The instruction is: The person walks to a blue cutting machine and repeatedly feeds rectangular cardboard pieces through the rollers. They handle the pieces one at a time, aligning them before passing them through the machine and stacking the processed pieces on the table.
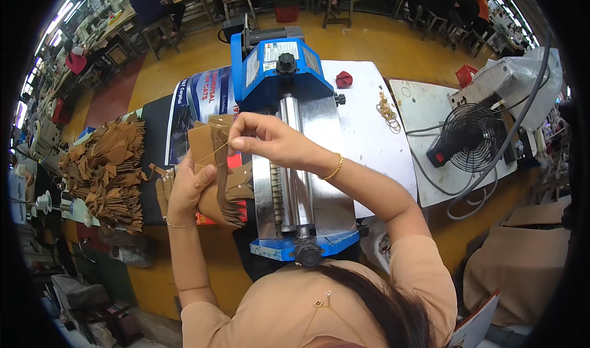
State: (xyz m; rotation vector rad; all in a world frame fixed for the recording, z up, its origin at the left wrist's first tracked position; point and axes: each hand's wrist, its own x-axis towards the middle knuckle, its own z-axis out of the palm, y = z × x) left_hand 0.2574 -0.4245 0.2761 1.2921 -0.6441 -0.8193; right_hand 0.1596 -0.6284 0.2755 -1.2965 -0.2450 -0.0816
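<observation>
In the head view, I had the left hand (189,191) gripping a brown bundle (204,142), left of the frame's middle. My right hand (265,140) pinched a thin band (215,153) stretched across it, near the blue machine (283,81).

The single view comes from the left of two wide fisheye cameras worn on the head of the person (270,305). It looks down at the left hand (189,189), right hand (264,140) and blue machine (301,194), close below, its upper part reaching forward across the yellow floor (375,36).
</observation>
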